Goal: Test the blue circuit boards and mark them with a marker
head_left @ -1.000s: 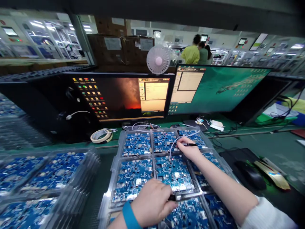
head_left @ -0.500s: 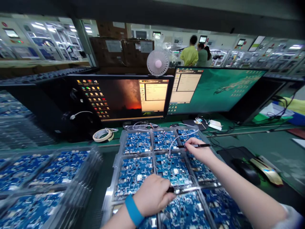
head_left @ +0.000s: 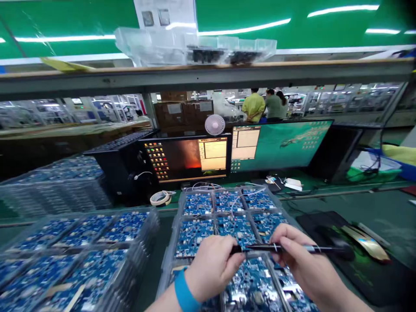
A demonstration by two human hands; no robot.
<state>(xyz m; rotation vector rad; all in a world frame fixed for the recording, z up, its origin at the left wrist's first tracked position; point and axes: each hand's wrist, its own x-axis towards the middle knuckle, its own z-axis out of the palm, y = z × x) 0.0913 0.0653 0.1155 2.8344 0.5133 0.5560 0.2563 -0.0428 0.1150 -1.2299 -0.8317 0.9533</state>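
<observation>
My right hand [head_left: 300, 255] is closed around a black pen [head_left: 264, 247], which lies nearly level with its end pointing left. My left hand [head_left: 214, 262], with a blue band [head_left: 186, 292] on the wrist, pinches a small black pen cap [head_left: 236, 249]. The pen's end meets the cap; how far it is inside, I cannot tell. Both hands are above a clear plastic tray [head_left: 173, 234] whose compartments hold blue circuit boards [head_left: 196, 234]. A white cable [head_left: 238, 198] reaches a board in the middle row, where a small red light glows.
Stacked trays of boards [head_left: 130, 260] stand at left. Two monitors [head_left: 185, 160] and a small fan [head_left: 215, 125] are behind the tray, beside a tape roll [head_left: 160, 198]. A mouse pad [head_left: 360, 277] and gold-coloured mouse [head_left: 367, 242] lie at right. People [head_left: 253, 106] stand far back.
My right hand has come down and nearer with the pen, bringing its end to the cap in my left hand. The camera view has tilted up, showing the shelf above.
</observation>
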